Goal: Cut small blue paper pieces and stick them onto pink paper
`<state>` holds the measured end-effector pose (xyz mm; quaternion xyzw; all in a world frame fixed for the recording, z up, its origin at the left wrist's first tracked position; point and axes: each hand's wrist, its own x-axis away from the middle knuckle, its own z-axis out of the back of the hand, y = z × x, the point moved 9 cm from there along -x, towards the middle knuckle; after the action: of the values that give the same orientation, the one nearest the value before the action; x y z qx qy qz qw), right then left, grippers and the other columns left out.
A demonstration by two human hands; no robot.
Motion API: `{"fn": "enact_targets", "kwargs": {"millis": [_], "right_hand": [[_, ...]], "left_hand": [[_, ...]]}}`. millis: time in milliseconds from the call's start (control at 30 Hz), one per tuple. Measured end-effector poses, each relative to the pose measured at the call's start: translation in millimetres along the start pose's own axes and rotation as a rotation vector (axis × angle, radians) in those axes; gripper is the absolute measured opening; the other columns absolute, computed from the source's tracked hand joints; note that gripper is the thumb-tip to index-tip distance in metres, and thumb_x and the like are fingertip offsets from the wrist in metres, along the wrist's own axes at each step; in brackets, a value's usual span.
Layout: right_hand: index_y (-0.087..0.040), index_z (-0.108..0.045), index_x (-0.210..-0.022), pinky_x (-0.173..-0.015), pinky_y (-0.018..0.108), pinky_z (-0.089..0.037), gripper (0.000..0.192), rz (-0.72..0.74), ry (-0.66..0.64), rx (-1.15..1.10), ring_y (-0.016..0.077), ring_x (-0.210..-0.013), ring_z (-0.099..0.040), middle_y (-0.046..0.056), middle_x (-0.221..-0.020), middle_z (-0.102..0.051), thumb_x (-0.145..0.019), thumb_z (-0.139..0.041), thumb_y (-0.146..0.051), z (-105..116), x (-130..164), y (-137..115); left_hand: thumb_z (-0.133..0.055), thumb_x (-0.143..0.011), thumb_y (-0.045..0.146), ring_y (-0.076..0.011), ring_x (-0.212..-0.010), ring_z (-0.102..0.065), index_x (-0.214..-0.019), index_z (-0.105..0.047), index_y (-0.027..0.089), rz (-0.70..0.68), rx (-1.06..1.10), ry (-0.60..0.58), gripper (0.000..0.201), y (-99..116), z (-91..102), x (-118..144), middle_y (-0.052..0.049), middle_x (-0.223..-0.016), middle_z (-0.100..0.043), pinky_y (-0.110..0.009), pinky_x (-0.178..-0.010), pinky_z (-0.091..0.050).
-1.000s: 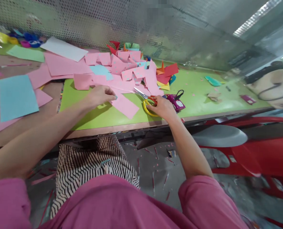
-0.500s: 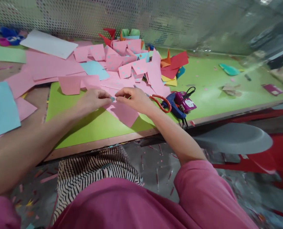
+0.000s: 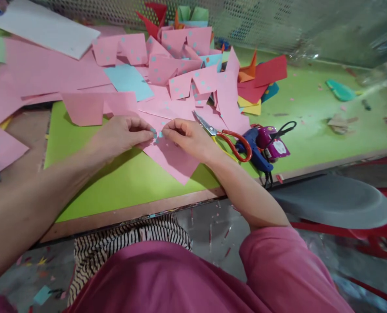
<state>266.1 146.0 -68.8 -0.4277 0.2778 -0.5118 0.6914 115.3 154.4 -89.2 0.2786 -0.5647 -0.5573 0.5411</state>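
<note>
My left hand [image 3: 130,134] is closed, thumb and forefinger pinched on a small blue paper piece [image 3: 153,130]. Facing it, my right hand [image 3: 188,137] has its thumb and forefinger together at a light-blue bit [image 3: 160,134]; both are tiny, so their shape is unclear. Below the fingertips lies a pink paper sheet [image 3: 178,163] with a few blue spots, partly in shadow. Beside my right wrist are scissors [image 3: 234,143] with orange-red handles, their blades pointing up and left. A blue glue gun [image 3: 256,150] rests just past the handles.
Folded pink paper shapes with blue dots [image 3: 162,67] are heaped behind my hands. A white block-like sheet [image 3: 46,28] lies back left, red paper [image 3: 271,71] back right. A purple box [image 3: 274,143] sits by the glue gun. A grey stool seat [image 3: 336,202] stands beyond the table edge.
The view has moved nearer to the table and tilted down, so the scissors' blades show more fully. Both hands stay pinched close together, with the blue bits now plainer between them.
</note>
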Motion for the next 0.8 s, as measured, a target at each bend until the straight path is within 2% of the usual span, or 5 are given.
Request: {"fn": "enact_targets", "kwargs": {"millis": [167,400,500,600,800], "right_hand": [[-0.019,-0.059,-0.083,-0.064,0.030,-0.034,0.023,-0.047,-0.007,0.014,0.0119,-0.067,-0.046,-0.003,-0.071,-0.056,-0.096,-0.057,-0.038,-0.2,0.6,2.4],[-0.020,-0.054,-0.078,-0.063,0.029,-0.032,0.032,-0.027,0.002,0.057,0.0107,-0.065,-0.043,-0.004,-0.070,-0.050,-0.097,-0.057,-0.045,0.3,1.1,1.9],[-0.020,-0.055,-0.079,-0.064,0.029,-0.031,0.033,-0.009,0.017,0.097,0.0108,-0.065,-0.040,-0.004,-0.069,-0.047,-0.097,-0.058,-0.047,1.2,1.5,0.1],[-0.019,-0.057,-0.080,-0.066,0.030,-0.033,0.034,0.022,0.018,0.130,0.0111,-0.067,-0.041,-0.003,-0.071,-0.051,-0.097,-0.057,-0.049,1.2,2.1,-3.6],[-0.019,-0.059,-0.083,-0.076,0.032,-0.040,0.043,0.074,0.018,0.087,0.0130,-0.074,-0.050,-0.001,-0.076,-0.058,-0.099,-0.047,-0.058,3.1,3.4,-7.3]], "left_hand": [[-0.081,-0.068,0.033,-0.0173,-0.074,-0.070,-0.080,-0.076,0.021,0.000,-0.023,0.019,0.018,-0.7,1.3,0.3,-0.002,-0.076,-0.075,-0.032,-0.078,-0.057],[-0.070,-0.078,0.043,-0.0184,-0.076,-0.070,-0.081,-0.077,0.022,-0.077,-0.230,0.008,0.022,9.0,-0.3,5.5,-0.003,-0.080,-0.077,-0.031,-0.072,-0.054],[-0.067,-0.081,0.047,-0.0189,-0.077,-0.070,-0.081,-0.077,0.023,-0.061,-0.260,0.016,0.025,9.1,0.3,6.8,-0.003,-0.081,-0.078,-0.030,-0.070,-0.052],[-0.071,-0.077,0.050,-0.0195,-0.078,-0.071,-0.085,-0.078,0.024,-0.077,-0.248,0.008,0.028,8.5,-0.4,5.9,-0.002,-0.081,-0.078,-0.031,-0.072,-0.053],[-0.071,-0.077,0.040,-0.0182,-0.074,-0.068,-0.079,-0.075,0.023,-0.101,-0.261,0.048,0.018,8.1,0.3,5.0,-0.001,-0.075,-0.075,-0.031,-0.072,-0.054]]}}
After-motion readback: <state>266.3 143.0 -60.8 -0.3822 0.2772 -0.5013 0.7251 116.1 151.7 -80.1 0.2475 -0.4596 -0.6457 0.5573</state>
